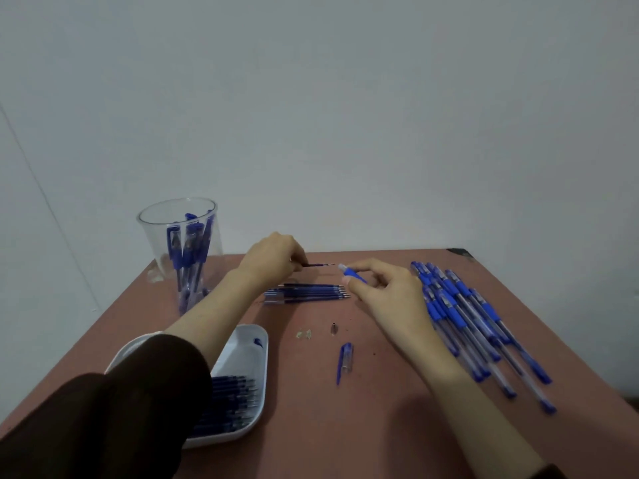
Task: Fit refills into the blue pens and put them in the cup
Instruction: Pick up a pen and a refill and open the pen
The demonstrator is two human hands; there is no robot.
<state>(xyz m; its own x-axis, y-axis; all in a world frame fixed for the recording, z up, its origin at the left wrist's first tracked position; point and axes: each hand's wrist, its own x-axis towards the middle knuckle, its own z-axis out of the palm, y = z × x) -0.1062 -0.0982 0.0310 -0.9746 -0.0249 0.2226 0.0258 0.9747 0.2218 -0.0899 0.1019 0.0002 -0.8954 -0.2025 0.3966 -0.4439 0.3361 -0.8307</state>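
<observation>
Pinching a refill by its rear end, the left hand points the tip at the pen pinched in the right hand; the two are just apart. If they are slightly misaligned, the tip could miss the opening and the thin refill could bend. The cup stands beyond the left hand.

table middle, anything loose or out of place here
Yes: a lone blue pen cap, a small dark tip piece and pale scraps lie loose on the table. The table's far right corner looks chipped.
</observation>
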